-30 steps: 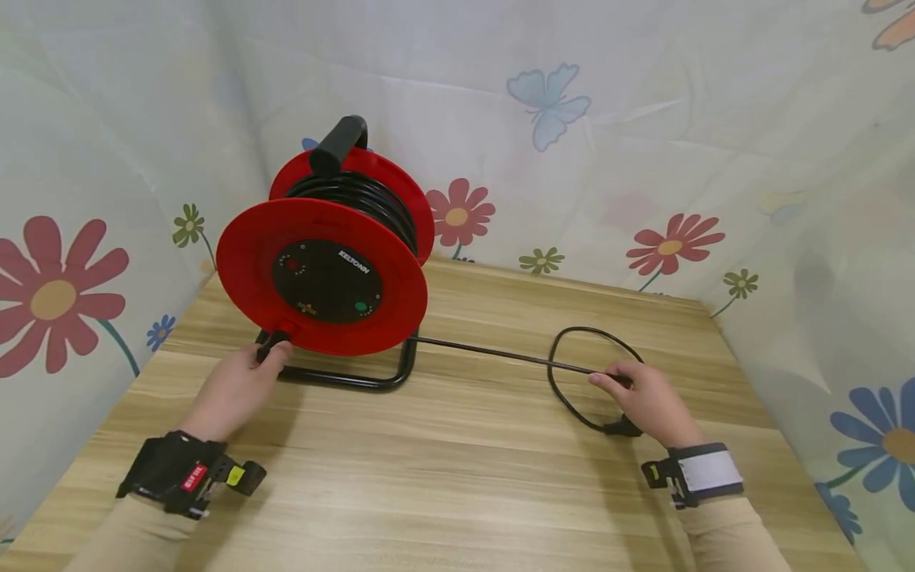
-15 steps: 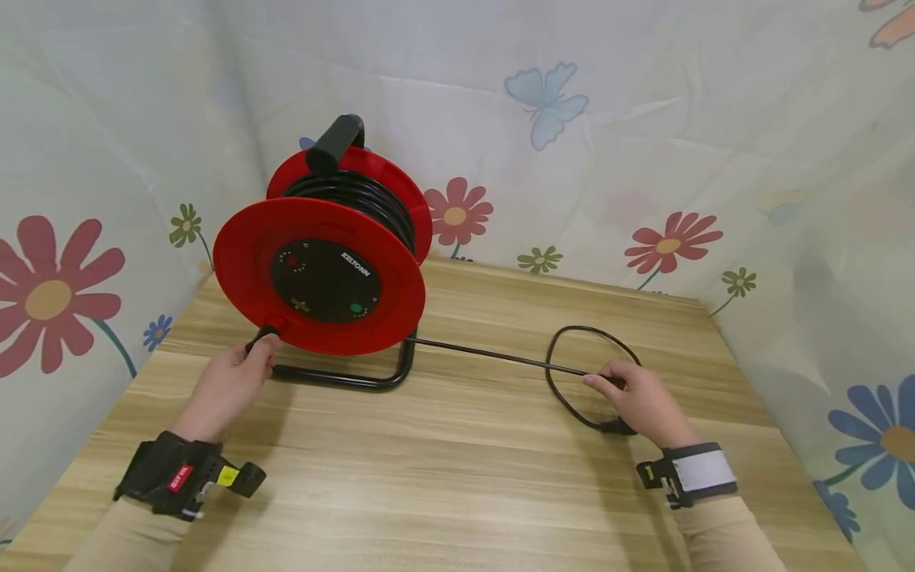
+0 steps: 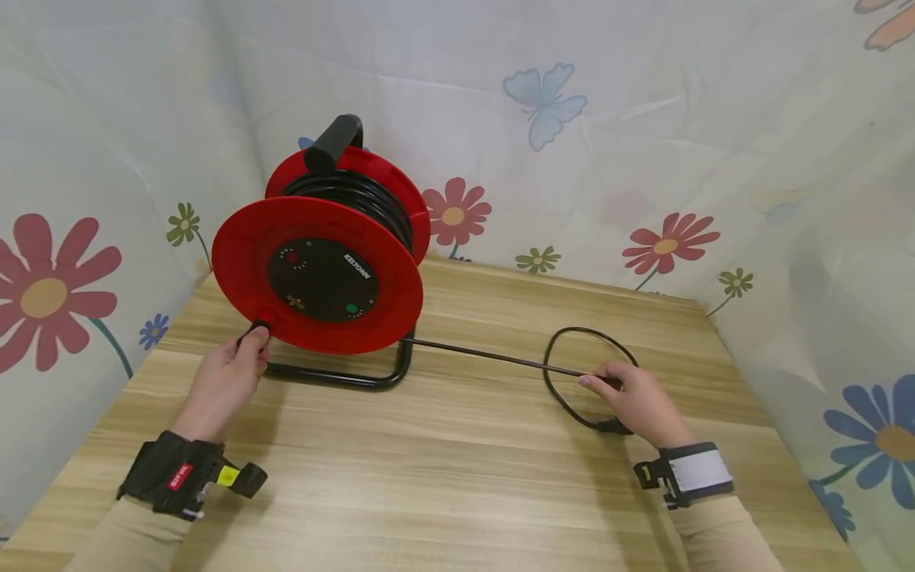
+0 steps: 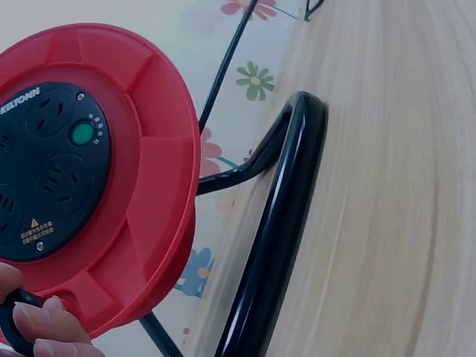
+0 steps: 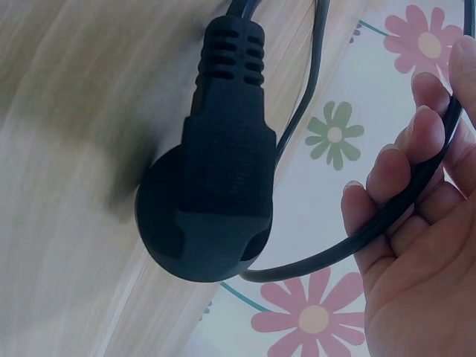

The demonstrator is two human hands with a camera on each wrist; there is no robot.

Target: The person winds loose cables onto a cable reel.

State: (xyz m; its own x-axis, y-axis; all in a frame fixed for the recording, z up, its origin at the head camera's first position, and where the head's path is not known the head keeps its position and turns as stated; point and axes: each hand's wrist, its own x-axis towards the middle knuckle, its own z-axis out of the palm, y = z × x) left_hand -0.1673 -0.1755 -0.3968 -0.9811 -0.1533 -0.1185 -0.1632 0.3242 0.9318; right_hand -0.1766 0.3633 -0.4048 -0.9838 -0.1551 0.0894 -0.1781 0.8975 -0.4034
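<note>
A red cable reel [image 3: 239, 254] with a black socket panel [image 3: 325, 280] and wound black cable [image 3: 357, 191] stands at the back left of the table. At the lower left of its front disc, my left hand [image 3: 221, 389] grips the black crank knob [image 4: 16, 316] between thumb and fingers. Taut cable [image 3: 493, 355] runs from beneath the reel to my right hand [image 3: 646, 405], which holds it with curled fingers; in the right wrist view the cable crosses the fingers [image 5: 390, 175]. Past that hand the cable loops back to a black plug [image 5: 227, 171] by the tabletop.
The reel stands on a black tubular frame [image 3: 336, 379], with a carrying handle [image 3: 332, 144] on top. Wood-grain tabletop [image 3: 429, 477] stretches around it. Flower-printed curtain [image 3: 643, 119] hangs close behind the table and along both sides.
The crank knob and my left hand have moved left and slightly up, and the reel's disc has turned a little clockwise. My right hand has hardly moved and still holds the cable.
</note>
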